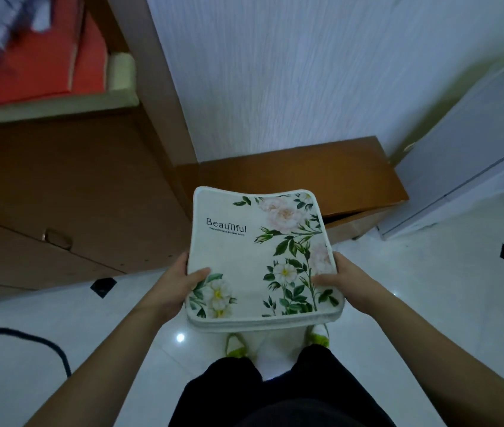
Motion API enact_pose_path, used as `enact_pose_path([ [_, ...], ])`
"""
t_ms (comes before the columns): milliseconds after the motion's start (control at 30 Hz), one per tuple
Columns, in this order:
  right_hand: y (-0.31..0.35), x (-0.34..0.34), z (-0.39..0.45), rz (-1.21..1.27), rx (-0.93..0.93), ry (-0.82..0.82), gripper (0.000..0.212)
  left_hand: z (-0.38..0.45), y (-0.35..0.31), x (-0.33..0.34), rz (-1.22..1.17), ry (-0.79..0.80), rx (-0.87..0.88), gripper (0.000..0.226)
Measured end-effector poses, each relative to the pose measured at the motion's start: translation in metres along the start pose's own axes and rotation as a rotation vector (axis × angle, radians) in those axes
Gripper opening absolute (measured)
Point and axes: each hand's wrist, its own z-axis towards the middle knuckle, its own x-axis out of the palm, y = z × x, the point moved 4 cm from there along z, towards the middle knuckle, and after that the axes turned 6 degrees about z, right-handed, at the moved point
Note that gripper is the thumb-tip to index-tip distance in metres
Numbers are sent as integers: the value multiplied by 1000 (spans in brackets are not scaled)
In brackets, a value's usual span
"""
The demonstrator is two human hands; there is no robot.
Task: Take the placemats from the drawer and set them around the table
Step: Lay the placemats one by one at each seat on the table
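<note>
I hold a stack of white placemats (244, 257) printed with green leaves, pale flowers and the word "Beautiful", flat in front of me above the floor. My left hand (179, 282) grips the stack's left edge, thumb on top. My right hand (343, 278) grips the right edge the same way. Behind the stack stands a low wooden cabinet (321, 174) against the wall; a dark gap shows under its top at the right, where its drawer (352, 223) stands slightly out.
A large brown wooden cupboard (59, 186) with a ring handle (56, 237) fills the left. Red boxes (28, 66) lie on a shelf at top left. A white appliance (475, 155) stands at the right. A black cable (44, 343) curls over the white tiled floor.
</note>
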Motion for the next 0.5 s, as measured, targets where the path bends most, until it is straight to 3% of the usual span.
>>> enact_pose_path([
  [267,35,-28,-23,119,-102,-214,46,-26,-36,33,-8,23,58,72],
  [500,56,-72,-37,66,-325,-257,42,-40,-67,99,-188,-60,59,40],
])
